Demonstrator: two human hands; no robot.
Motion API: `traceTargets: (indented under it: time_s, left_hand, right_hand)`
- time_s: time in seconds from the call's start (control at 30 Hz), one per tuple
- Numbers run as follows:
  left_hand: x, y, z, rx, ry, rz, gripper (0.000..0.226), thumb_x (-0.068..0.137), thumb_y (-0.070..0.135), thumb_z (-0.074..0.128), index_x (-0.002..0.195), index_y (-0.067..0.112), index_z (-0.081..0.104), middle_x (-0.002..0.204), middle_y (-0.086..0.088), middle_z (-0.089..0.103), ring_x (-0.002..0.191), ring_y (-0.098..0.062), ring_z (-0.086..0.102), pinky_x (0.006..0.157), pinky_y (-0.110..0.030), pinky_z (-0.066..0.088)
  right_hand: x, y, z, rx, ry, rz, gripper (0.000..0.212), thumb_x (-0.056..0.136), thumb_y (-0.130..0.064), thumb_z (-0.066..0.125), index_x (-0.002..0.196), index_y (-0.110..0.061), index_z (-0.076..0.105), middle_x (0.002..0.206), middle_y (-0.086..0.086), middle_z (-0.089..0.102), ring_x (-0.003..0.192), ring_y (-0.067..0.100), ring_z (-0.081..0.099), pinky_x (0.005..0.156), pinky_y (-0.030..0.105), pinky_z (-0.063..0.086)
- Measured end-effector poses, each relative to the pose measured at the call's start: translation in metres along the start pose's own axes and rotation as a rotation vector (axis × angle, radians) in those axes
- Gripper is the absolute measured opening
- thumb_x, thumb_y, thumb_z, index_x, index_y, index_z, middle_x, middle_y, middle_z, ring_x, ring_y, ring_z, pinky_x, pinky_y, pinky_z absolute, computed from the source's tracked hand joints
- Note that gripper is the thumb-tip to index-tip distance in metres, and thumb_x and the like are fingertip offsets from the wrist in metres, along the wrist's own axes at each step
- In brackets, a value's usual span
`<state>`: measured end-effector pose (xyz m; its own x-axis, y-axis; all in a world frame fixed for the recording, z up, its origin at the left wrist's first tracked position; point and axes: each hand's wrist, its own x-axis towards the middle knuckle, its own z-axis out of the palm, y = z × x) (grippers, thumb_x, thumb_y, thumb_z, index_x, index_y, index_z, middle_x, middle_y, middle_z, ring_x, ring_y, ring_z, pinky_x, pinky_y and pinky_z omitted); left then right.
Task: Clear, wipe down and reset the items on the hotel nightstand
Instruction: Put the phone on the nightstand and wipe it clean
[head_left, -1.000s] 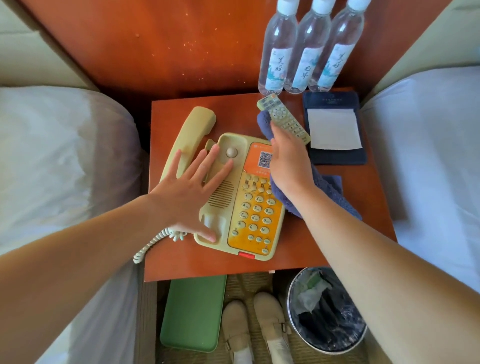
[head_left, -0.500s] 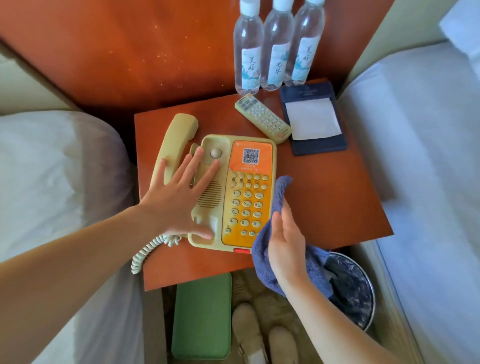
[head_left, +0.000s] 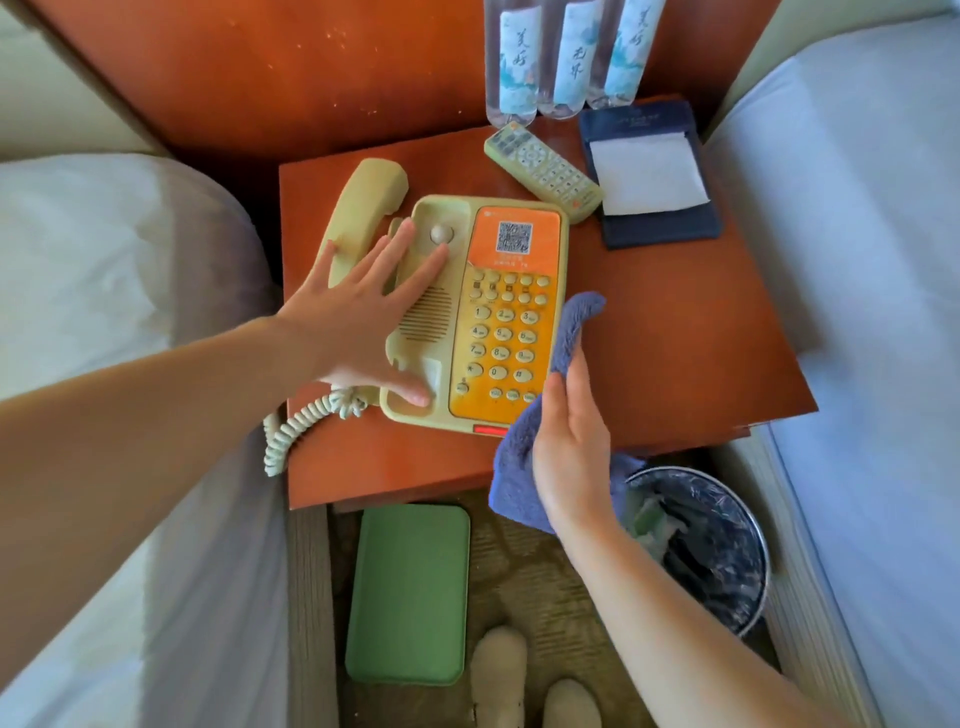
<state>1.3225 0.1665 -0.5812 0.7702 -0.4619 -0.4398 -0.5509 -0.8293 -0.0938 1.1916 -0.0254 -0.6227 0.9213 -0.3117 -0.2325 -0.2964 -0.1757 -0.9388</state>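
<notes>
Left hand (head_left: 358, 317) flat, fingers spread on telephone (head_left: 506, 322), right hand (head_left: 571, 436) gripping blue cloth (head_left: 519, 478) beside keypad, nightstand (head_left: 675, 338) front edge.

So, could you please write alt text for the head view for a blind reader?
A left hand rests flat on a cream telephone on a wooden nightstand while the right hand holds a blue cloth by its keypad.
</notes>
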Motion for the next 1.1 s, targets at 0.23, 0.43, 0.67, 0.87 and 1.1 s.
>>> traceTargets:
  time_s: [0.23,0.43,0.67,0.87,1.1]
  left_hand:
    - [-0.01,-0.002,0.014,0.013,0.093,0.032,0.132,0.058,0.096,0.039,0.143,0.03,-0.038,0.156,-0.001,-0.036,0.148,-0.022,-0.02,0.12,-0.054,-0.007]
    - [-0.008,-0.002,0.016,-0.072,0.096,0.059,0.132,0.063,0.087,0.052,0.145,0.032,-0.035,0.155,0.001,-0.038,0.147,-0.018,-0.021,0.117,-0.047,-0.015]
    - [-0.007,-0.006,0.02,-0.119,0.12,0.054,0.132,0.06,0.091,0.05,0.145,0.036,-0.033,0.155,0.007,-0.037,0.147,-0.015,-0.023,0.117,-0.053,-0.014]
    - [-0.005,-0.006,0.02,-0.083,0.145,0.065,0.131,0.059,0.094,0.044,0.147,0.033,-0.032,0.156,0.004,-0.036,0.148,-0.018,-0.021,0.115,-0.055,-0.015]
    - [-0.007,-0.005,0.019,-0.08,0.119,0.067,0.131,0.062,0.09,0.05,0.148,0.03,-0.03,0.157,0.0,-0.035,0.148,-0.017,-0.019,0.113,-0.05,-0.019]
  right_hand:
    - [-0.04,0.026,0.018,-0.39,0.012,-0.305,0.052,0.105,-0.019,0.027,0.154,-0.023,0.011,0.162,-0.01,0.001,0.149,0.007,-0.001,0.12,0.023,0.014]
    - [0.055,-0.011,0.013,-1.031,-0.002,-0.401,0.058,0.101,-0.008,0.042,0.153,-0.003,0.016,0.161,0.017,0.012,0.149,0.036,0.004,0.121,0.044,0.014]
    - [0.11,-0.054,0.047,-1.13,-0.022,-0.538,0.049,0.092,0.0,0.045,0.141,-0.004,0.039,0.146,0.013,0.041,0.135,0.028,0.036,0.106,0.04,0.03]
    - [-0.004,-0.005,0.05,-0.974,-0.038,-0.588,0.062,0.081,0.002,0.045,0.143,-0.004,0.045,0.146,0.01,0.048,0.139,0.023,0.039,0.117,0.036,0.02]
    - [0.076,-0.045,0.05,-1.248,-0.038,-0.566,0.055,0.082,-0.004,0.029,0.134,-0.007,0.043,0.138,0.01,0.048,0.129,0.029,0.04,0.102,0.041,0.032]
